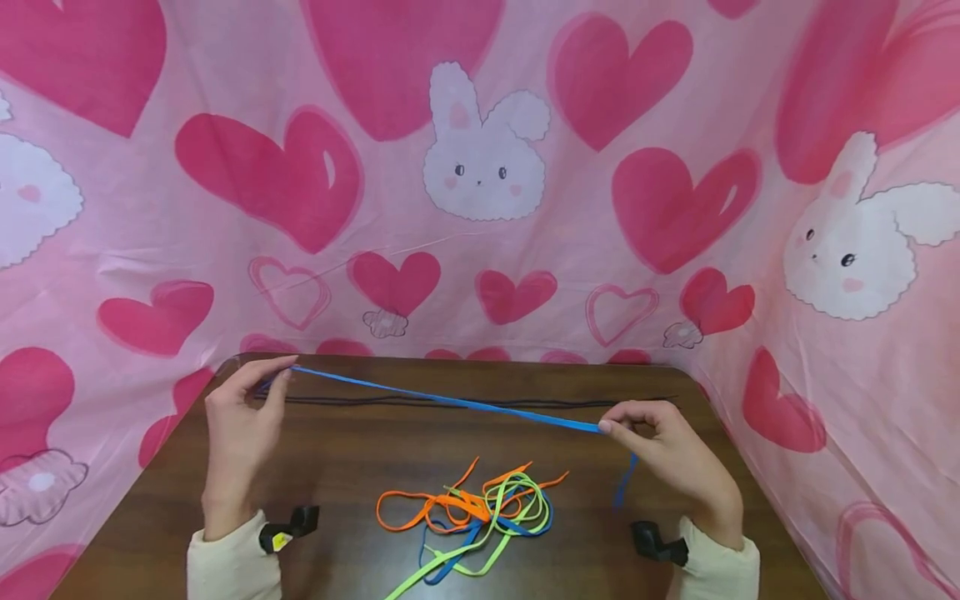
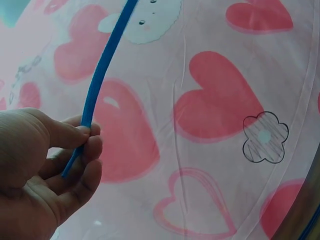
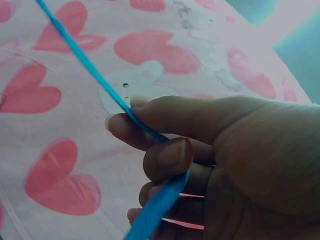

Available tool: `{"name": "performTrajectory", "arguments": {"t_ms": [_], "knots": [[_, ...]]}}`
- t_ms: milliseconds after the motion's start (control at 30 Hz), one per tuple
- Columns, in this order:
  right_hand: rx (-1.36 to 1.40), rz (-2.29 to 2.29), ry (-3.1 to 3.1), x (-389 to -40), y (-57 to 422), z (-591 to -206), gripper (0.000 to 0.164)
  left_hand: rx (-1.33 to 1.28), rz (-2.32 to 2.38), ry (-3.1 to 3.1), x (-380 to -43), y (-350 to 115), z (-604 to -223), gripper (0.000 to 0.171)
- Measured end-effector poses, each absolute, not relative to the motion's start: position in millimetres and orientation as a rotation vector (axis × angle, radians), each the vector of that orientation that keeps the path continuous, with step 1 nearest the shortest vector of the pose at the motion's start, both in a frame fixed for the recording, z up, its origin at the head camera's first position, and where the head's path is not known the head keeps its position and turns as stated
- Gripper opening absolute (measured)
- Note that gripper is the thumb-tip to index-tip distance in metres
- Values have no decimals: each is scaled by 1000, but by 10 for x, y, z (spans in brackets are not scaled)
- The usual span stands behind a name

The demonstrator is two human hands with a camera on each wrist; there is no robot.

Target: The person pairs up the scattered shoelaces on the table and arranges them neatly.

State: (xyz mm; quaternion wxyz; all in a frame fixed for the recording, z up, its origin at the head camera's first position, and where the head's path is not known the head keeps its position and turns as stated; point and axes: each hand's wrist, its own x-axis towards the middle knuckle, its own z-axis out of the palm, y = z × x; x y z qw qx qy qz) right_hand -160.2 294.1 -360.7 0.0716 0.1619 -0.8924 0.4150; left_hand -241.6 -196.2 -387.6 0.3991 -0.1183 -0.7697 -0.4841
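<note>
- I lose the held blue lace [image 1: 450,400] at the top edge of the left wrist view; the right wrist view cuts it above and below.
- The right grip [image 1: 667,446] hides a short stretch of it from my head view, where its hanging tail looks blurred.
- I can't trace the lower blue lace [image 1: 450,564] under the orange lace [image 1: 468,502] and green lace [image 1: 415,575]; the green one runs off the bottom edge.
- The left grip [image 1: 243,425] covers part of the dark cording [image 1: 337,401].
- The bottom edge crops both sleeves [image 1: 236,567] and the desk [image 1: 337,458].
</note>
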Motion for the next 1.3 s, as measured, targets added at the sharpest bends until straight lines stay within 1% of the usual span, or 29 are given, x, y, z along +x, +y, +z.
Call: {"name": "performTrajectory", "arguments": {"t_ms": [167, 233, 400, 567, 733, 867, 1100, 1200, 1300], "knots": [[496, 1241, -2719, -1604, 2992, -3600, 6, -315, -1241, -1910, -2422, -2033, -3863, 25], [510, 1245, -2731, -1614, 3018, -3594, 5, -310, -1240, -1916, -2423, -2060, -3865, 25], [533, 1218, -2733, -1674, 3098, -3570, 10, -275, -1224, -1981, -2429, -2153, -3865, 26], [523, 1188, -2738, -1749, 3158, -3562, 7, -283, -1186, -2017, -2431, -2281, -3865, 27], [461, 1145, -2748, -1821, 3201, -3563, 4, -289, -1119, -2021, -2461, -2403, -3872, 22], [420, 1095, -2744, -1878, 3257, -3595, 6, -303, -1053, -2045, -2493, -2478, -3874, 18], [426, 1073, -2687, -1970, 3409, -3697, 8, -373, -946, -2075, -2536, -2593, -3916, 23], [419, 1085, -2681, -1995, 3471, -3744, 7, -405, -898, -2067, -2566, -2639, -3948, 24], [406, 1086, -2708, -2007, 3528, -3790, 9, -411, -868, -2079, -2589, -2680, -3977, 24]]}}
